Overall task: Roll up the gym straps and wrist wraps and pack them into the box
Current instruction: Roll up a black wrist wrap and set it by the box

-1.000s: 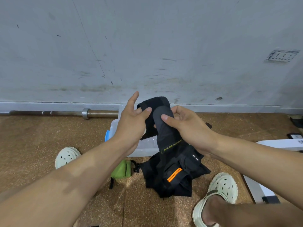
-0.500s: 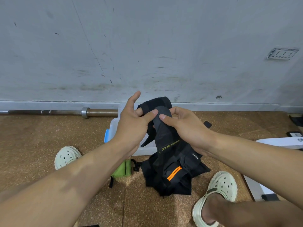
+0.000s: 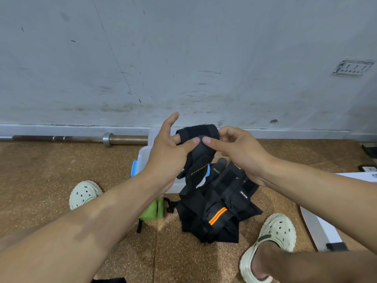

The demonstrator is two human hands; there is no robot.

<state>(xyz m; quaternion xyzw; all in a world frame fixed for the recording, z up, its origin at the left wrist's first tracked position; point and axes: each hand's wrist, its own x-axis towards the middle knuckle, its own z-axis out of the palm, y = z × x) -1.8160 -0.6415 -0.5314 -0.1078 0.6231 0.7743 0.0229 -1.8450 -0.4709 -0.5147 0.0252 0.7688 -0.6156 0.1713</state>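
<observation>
A black wrist wrap (image 3: 201,154) is pinched between the left hand (image 3: 169,154) and right hand (image 3: 236,152) above the box (image 3: 142,158), bare floor (image 3: 51,170) being left to its left.

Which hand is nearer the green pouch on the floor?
Left. The left hand is raised almost directly above the green pouch, gripping the black wrap. The right hand pinches the same wrap farther to the right, across from the pouch.
</observation>
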